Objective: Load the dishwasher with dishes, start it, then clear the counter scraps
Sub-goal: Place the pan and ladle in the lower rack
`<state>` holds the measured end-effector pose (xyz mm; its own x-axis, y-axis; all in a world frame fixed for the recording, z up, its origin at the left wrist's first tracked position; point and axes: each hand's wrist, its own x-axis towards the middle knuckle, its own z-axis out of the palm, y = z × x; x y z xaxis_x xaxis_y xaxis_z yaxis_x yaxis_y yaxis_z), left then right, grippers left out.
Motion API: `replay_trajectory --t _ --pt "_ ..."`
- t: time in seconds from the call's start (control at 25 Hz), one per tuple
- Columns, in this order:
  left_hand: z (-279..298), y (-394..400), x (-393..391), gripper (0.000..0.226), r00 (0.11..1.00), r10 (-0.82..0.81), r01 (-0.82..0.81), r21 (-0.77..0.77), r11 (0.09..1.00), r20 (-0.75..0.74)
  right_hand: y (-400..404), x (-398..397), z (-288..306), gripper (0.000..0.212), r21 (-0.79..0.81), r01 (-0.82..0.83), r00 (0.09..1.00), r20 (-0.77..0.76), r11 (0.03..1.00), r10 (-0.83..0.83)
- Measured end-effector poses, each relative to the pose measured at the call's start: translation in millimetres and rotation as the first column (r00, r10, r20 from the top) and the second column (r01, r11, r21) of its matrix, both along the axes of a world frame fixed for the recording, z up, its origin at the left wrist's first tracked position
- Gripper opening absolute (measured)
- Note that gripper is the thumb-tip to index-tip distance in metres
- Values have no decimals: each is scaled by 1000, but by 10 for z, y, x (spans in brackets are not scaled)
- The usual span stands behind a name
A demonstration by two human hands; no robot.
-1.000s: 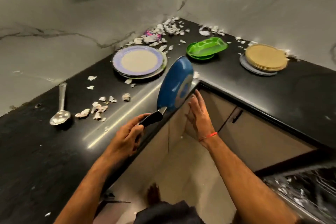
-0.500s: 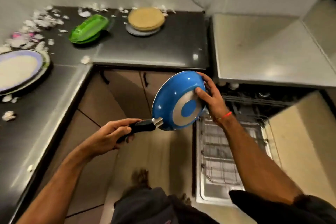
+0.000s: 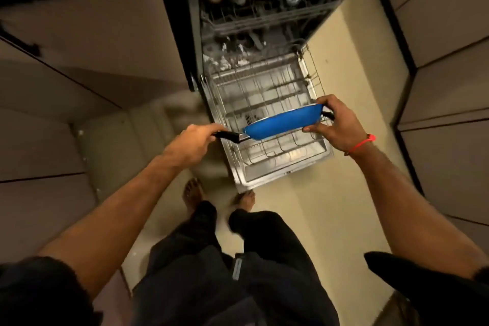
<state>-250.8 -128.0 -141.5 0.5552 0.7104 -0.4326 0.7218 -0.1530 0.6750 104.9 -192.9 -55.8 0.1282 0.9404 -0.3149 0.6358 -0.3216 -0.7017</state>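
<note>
Beige floor tiles [image 3: 341,219] fill the bottom of the view, w/ the person's bare feet just short of the open dishwasher door [image 3: 280,178]. Big change vs a second ago: the counter with its plates & scraps has gone out of shot, and the view has swung round and tipped down onto the machine. So pickup is done, we're into loading.

Blue frying pan [image 3: 284,122] has come off the counter edge and now hangs low over the pulled-out lower rack [image 3: 260,87], turned nearly flat w/ its blue underside toward us. It was up on edge half a sec ago. Not seated yet by the look of it; can't tell if it touches the tines.

Left hand [image 3: 194,140] is wrapped round the black handle. Right hand [image 3: 337,124], red thread on the wrist, pinches the far rim, thumb below & fingers curled over the top.

Front of the rack looks free; something pale and blurred sits at its back. Further in, the upper rack [image 3: 267,17] holds what look like cups, too dark to name.

Probably just the set-down left for this item, w/ plates to follow.

Writing: none legible. A small dark mark on the door's front lip is too tiny to read.
</note>
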Motion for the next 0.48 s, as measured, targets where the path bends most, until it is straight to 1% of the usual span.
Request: replay_trajectory --t 0.08,0.12,0.24,0.36,0.48 --pt "-391 -27 312 46 999 29 -30 -31 999 -32 -139 277 -388 59 29 -45 989 140 999 40" --pt "-628 -58 497 49 998 50 -52 -40 998 -39 -174 438 -626 61 32 -50 985 169 998 44" --pt "-1360 -257 1097 51 991 98 -104 -65 992 -92 -306 914 -1401 65 24 -62 975 213 998 56" --pt "-2191 -409 1655 56 983 147 -158 -92 983 -112 -363 1401 -2181 62 3 -86 967 239 996 83" --pt "-2830 -572 2043 59 975 179 -198 -154 968 -129 -409 1714 -2789 58 -4 -112 954 281 994 109"
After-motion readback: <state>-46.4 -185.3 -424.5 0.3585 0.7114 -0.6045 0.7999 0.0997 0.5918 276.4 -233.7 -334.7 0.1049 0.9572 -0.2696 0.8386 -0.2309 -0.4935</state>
